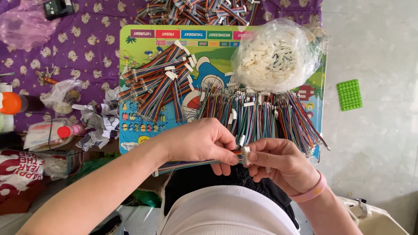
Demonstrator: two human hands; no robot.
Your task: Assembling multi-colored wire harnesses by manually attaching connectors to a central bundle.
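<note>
A rainbow ribbon cable [226,157] with a white connector [245,152] is sitting between both hands, just above the lap. Left hand [202,141] fingers are pinching the wires, right hand [278,162] fingers are clamping the connector end. Loose cables [265,115] and a bag of connectors [274,56] are lying on the colourful worktop [135,130] behind.

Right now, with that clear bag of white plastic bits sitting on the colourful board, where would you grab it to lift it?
Probably at the gathered top of the clear bag, from above. Its sides bulge loosely with small white connectors, so squeezing the belly would likely shift them; the wire bundles crowd its near edge, leaving the top freest.
</note>
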